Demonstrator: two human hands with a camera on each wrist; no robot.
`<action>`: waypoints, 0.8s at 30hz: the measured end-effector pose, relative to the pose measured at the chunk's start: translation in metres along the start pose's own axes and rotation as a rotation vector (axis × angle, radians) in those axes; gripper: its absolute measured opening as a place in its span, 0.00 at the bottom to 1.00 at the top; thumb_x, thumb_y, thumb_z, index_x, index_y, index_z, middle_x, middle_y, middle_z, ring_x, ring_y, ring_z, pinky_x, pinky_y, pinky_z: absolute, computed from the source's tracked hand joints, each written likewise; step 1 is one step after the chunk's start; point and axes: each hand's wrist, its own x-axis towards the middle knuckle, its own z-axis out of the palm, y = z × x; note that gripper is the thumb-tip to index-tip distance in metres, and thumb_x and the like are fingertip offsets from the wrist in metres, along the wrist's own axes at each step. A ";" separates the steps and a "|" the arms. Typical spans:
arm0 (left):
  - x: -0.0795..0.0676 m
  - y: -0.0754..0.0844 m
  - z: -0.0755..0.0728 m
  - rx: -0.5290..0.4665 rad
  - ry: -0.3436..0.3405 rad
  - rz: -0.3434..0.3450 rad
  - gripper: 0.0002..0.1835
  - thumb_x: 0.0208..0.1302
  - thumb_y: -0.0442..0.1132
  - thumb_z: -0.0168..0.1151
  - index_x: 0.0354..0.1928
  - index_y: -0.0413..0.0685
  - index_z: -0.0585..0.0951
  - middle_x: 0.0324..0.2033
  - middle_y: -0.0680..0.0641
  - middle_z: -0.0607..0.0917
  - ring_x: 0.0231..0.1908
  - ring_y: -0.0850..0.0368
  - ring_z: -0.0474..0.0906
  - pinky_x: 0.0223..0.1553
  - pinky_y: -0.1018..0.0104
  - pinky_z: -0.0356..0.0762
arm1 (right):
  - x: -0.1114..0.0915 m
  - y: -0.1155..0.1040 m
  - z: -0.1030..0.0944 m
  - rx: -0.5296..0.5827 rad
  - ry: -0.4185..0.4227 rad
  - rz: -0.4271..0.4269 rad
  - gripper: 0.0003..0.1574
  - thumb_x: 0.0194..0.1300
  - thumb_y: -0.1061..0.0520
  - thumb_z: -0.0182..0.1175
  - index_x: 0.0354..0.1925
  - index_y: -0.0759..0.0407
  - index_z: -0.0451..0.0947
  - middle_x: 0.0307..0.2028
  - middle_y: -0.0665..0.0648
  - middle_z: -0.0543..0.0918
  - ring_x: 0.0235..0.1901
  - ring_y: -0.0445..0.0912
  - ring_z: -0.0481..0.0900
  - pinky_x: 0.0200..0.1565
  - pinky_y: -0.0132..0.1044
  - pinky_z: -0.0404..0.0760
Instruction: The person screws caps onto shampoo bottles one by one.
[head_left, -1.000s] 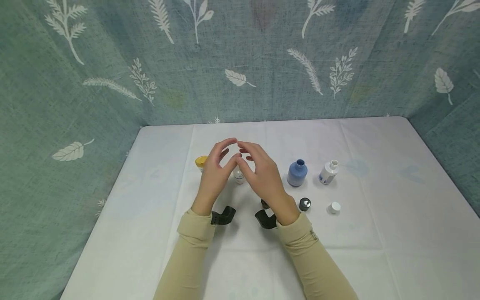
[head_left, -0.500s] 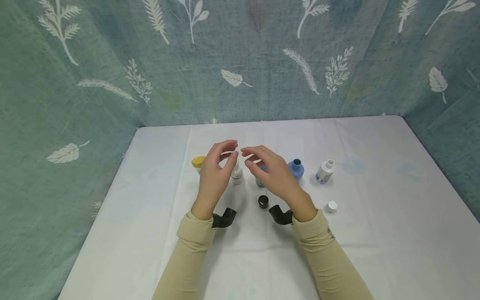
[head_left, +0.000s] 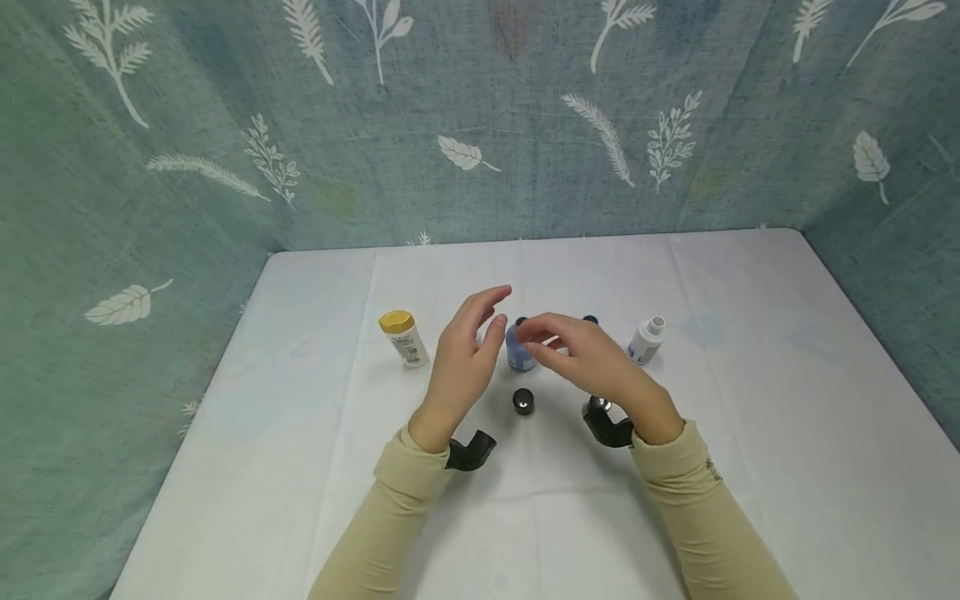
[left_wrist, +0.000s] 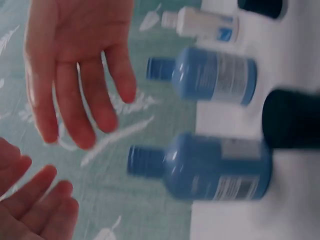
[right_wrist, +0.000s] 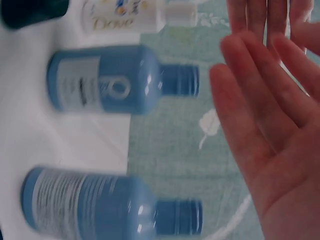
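My left hand (head_left: 462, 358) is held above the table, fingers relaxed and holding nothing. It covers most of a white Dove bottle, whose label (right_wrist: 122, 20) shows in the right wrist view. To its right, my right hand (head_left: 588, 354) hovers with loosely bent fingers, also empty. A blue bottle (head_left: 519, 354) with an uncapped neck stands between the hands in the head view. Behind the right hand is a second blue bottle (left_wrist: 220, 75), mostly hidden in the head view. A black cap (head_left: 523, 401) lies in front of the first blue bottle.
Left of the hands stands a white bottle with a yellow cap (head_left: 403, 337). A small uncapped white bottle (head_left: 647, 340) is at the right. A shiny cap (head_left: 601, 403) sits beside the black right wrist mount (head_left: 609, 429). Patterned green cloth (head_left: 480, 125) hangs behind the table.
The hands, fingertips together at first, have moved apart. My right hand has shifted right; the left has also drifted right, uncovering the yellow-capped bottle and covering the white Dove bottle.
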 end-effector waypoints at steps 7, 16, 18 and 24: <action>-0.007 0.005 0.017 0.001 -0.079 -0.147 0.23 0.67 0.45 0.45 0.63 0.52 0.63 0.60 0.55 0.66 0.59 0.62 0.60 0.56 0.61 0.62 | -0.010 0.007 -0.001 -0.089 -0.222 0.134 0.22 0.64 0.49 0.52 0.54 0.55 0.71 0.46 0.49 0.77 0.43 0.39 0.74 0.43 0.37 0.74; -0.013 -0.004 0.033 -0.098 -0.045 -0.255 0.29 0.64 0.47 0.50 0.65 0.54 0.59 0.62 0.57 0.63 0.61 0.65 0.56 0.59 0.64 0.57 | -0.005 0.012 0.009 -0.142 -0.282 0.182 0.17 0.60 0.48 0.57 0.43 0.56 0.74 0.37 0.46 0.78 0.39 0.40 0.76 0.39 0.35 0.74; -0.014 -0.006 0.035 -0.130 -0.030 -0.276 0.30 0.63 0.47 0.51 0.66 0.54 0.57 0.62 0.58 0.62 0.61 0.65 0.55 0.60 0.64 0.55 | -0.005 0.014 0.010 -0.152 -0.284 0.190 0.17 0.59 0.48 0.58 0.43 0.56 0.74 0.37 0.46 0.78 0.39 0.40 0.76 0.38 0.35 0.74; -0.012 -0.007 0.039 -0.257 -0.008 -0.313 0.33 0.61 0.41 0.54 0.66 0.53 0.53 0.61 0.52 0.63 0.62 0.59 0.56 0.61 0.58 0.53 | -0.004 0.020 0.011 -0.151 -0.299 0.214 0.17 0.58 0.51 0.59 0.45 0.58 0.74 0.37 0.48 0.79 0.39 0.42 0.76 0.39 0.37 0.74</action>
